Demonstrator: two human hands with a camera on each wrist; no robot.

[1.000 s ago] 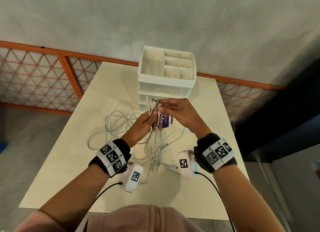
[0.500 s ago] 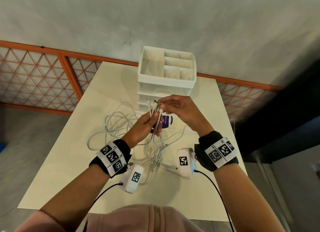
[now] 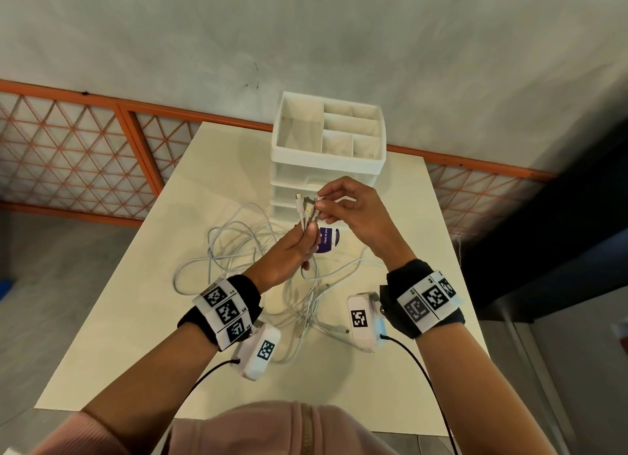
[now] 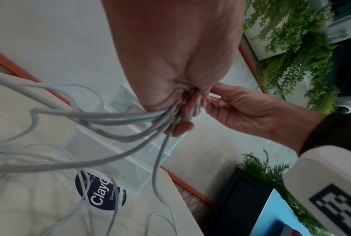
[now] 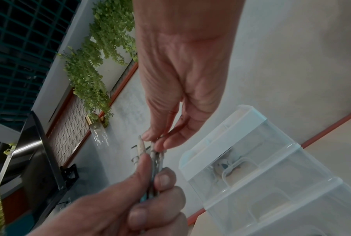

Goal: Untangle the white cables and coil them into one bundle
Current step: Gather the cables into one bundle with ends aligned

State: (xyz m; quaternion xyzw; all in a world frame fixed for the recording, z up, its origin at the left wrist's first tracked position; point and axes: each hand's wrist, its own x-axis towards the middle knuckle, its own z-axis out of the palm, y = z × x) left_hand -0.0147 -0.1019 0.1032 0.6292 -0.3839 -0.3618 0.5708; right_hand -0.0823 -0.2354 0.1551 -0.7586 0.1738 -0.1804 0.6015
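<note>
Change: lifted slightly, right hand (image 3: 353,213) and plug ends, versus a second ago.
Fingers: left hand (image 3: 292,250) clamped round white cables (image 3: 234,250) just below the plugs; right fingertips (image 5: 160,142) pinching one plug tip.
Handling: light, limp, slippery; best held behind the plugs.
Beyond: loops trailing below onto table (image 3: 136,318).
Views: right wrist alone shows the pinch; head alone, the tangle.

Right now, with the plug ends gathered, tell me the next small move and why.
Probably let the right hand release the plugs and start drawing loose cable into loops. The left hand already grips the plug ends together, while the rest lies sprawled in loose loops on the table.
</note>
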